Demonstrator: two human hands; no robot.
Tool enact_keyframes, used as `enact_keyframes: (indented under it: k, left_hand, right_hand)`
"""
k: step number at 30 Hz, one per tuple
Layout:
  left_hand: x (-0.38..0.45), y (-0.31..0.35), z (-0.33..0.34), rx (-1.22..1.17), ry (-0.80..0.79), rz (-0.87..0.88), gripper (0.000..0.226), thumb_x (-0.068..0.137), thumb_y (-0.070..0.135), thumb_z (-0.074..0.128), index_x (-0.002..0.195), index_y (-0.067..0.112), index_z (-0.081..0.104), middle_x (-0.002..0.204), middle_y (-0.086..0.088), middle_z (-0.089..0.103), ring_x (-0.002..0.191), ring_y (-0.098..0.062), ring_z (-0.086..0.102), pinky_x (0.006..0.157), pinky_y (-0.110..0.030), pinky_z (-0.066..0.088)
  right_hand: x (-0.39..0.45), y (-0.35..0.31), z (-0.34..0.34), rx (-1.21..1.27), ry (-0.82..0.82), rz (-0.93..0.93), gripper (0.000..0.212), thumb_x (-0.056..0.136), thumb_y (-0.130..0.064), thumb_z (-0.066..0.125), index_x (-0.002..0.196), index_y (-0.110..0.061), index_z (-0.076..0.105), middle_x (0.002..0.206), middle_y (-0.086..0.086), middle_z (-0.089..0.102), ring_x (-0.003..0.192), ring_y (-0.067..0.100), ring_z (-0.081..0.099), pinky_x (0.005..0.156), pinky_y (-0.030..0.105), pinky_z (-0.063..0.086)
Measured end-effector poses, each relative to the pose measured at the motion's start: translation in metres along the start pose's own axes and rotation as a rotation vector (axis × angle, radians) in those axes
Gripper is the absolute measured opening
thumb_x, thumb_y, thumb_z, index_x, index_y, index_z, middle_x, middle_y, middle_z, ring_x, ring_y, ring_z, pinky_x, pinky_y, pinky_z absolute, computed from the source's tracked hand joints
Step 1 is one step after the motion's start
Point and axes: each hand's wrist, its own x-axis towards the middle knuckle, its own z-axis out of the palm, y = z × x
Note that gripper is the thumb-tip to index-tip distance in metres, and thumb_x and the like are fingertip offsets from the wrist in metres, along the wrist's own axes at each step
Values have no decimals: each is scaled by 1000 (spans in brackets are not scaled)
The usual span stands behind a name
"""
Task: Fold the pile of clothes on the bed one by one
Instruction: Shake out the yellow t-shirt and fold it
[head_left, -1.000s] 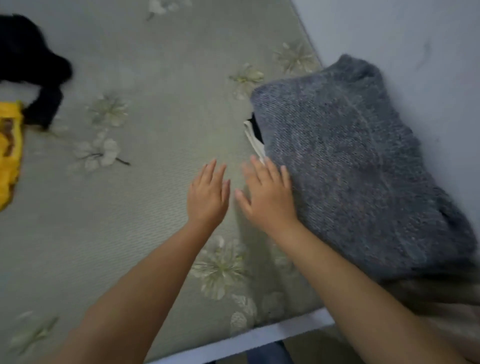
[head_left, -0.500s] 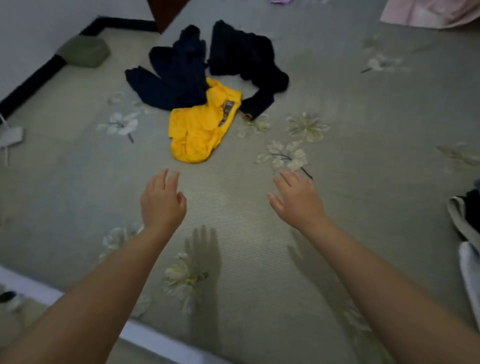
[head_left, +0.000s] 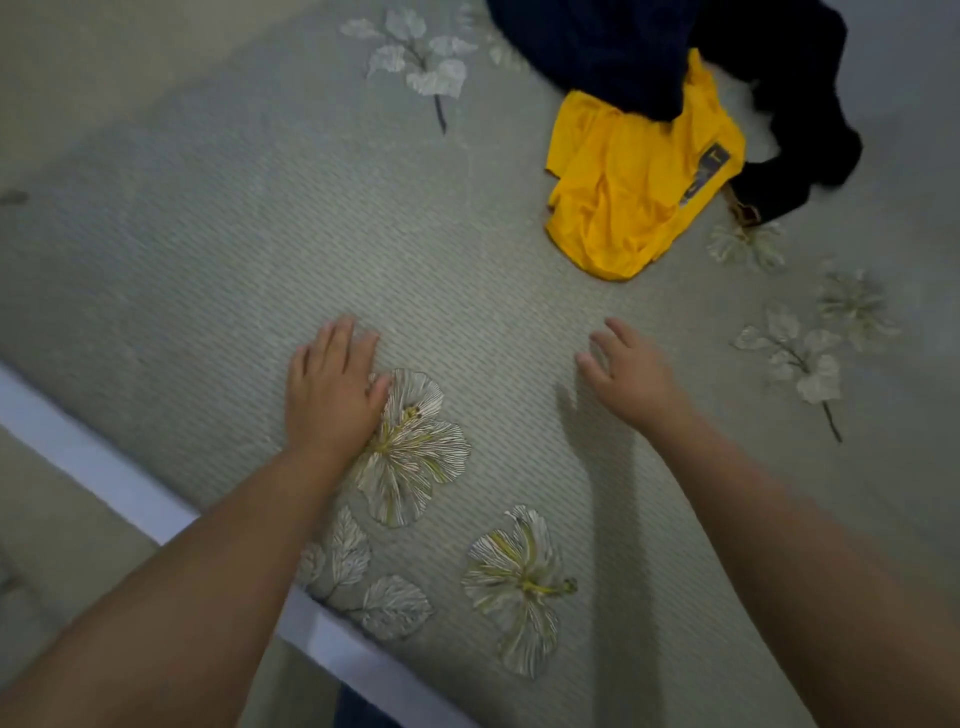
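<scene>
A crumpled yellow garment (head_left: 634, 182) lies on the bed (head_left: 208, 249) at the upper right, partly under a dark navy garment (head_left: 597, 47). A black garment (head_left: 800, 109) lies just right of them. My left hand (head_left: 332, 395) hovers low over the mat with straight fingers, holding nothing. My right hand (head_left: 634, 374) reaches forward with loosely spread fingers, also empty, a little short of the yellow garment.
The bed's grey-green mat carries printed flowers (head_left: 410, 441). Its white edge (head_left: 93, 467) runs diagonally across the lower left, with floor beyond it.
The view has swung left from the grey folded sweater to the unfolded pile. Both hands left the sweater and now reach toward the yellow garment, which appears closer.
</scene>
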Motion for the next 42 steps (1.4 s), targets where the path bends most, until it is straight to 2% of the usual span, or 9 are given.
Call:
enact_keyframes:
  k: [9, 12, 18, 24, 27, 32, 37, 41, 42]
  left_hand:
    - [5, -12, 13, -97, 44, -1, 51, 84, 35, 45, 127, 8, 53, 139, -14, 46, 131, -31, 40, 106, -37, 8]
    - [6, -14, 13, -86, 26, 0, 53, 87, 38, 37, 128, 8, 52, 139, -15, 45, 131, -31, 39, 106, -38, 7]
    - [8, -12, 13, -101, 18, -15, 52, 88, 36, 40, 131, 10, 48, 144, -13, 38, 136, -29, 31, 107, -36, 3]
    - [9, -15, 20, -99, 77, -5, 48, 90, 32, 48, 132, 10, 46, 146, -13, 35, 138, -29, 26, 108, -38, 3]
    - [4, -13, 16, -73, 65, -3, 55, 84, 35, 38, 131, 7, 46, 144, -16, 37, 136, -32, 28, 109, -46, 12]
    - [-48, 18, 15, 25, -118, 257, 50, 85, 30, 43, 128, 6, 50, 141, -17, 41, 134, -36, 31, 106, -58, 16]
    - [-105, 85, 24, 60, -314, 458, 57, 89, 27, 53, 141, 17, 33, 152, -9, 22, 142, -28, 12, 111, -45, 10]
    - [-120, 163, 38, 77, -334, 567, 58, 85, 21, 54, 140, 23, 35, 154, -9, 13, 143, -28, 4, 110, -45, 8]
    - [-122, 178, 43, 112, -336, 572, 57, 85, 21, 53, 140, 25, 35, 155, -8, 9, 143, -27, 1, 110, -44, 6]
  right_hand:
    - [85, -28, 18, -30, 139, 159, 36, 97, -18, 40, 124, 4, 49, 153, 21, 13, 136, 34, 25, 104, 35, 27]
    - [97, -28, 12, -69, 114, 205, 38, 99, -16, 30, 127, 5, 45, 146, 23, 28, 131, 34, 31, 104, 37, 27]
    - [93, -47, 10, 73, 180, 313, 47, 101, -20, 29, 100, 18, 57, 111, 36, 57, 102, 42, 54, 77, 42, 30]
    - [2, -70, 67, 24, 19, 178, 24, 96, -35, 39, 88, -12, 38, 94, 23, 62, 86, 36, 59, 61, 36, 32]
    - [-38, -65, 80, 42, -144, 98, 21, 96, -28, 42, 100, -8, 44, 98, 22, 61, 87, 36, 58, 60, 35, 31]
    - [-115, -22, 83, 159, -331, -41, 26, 91, -15, 46, 113, -7, 56, 107, 17, 62, 97, 32, 57, 73, 34, 41]
    - [-213, 50, 90, 60, -456, -43, 31, 91, -17, 46, 119, -13, 59, 112, 16, 58, 107, 26, 53, 81, 32, 38]
    - [-283, 122, 84, 26, -466, 25, 25, 55, -11, 83, 78, -14, 76, 69, 17, 65, 66, 25, 66, 55, 21, 47]
    - [-296, 140, 80, -32, -497, 112, 22, 59, -17, 80, 80, -19, 75, 76, 13, 67, 72, 21, 67, 58, 19, 46]
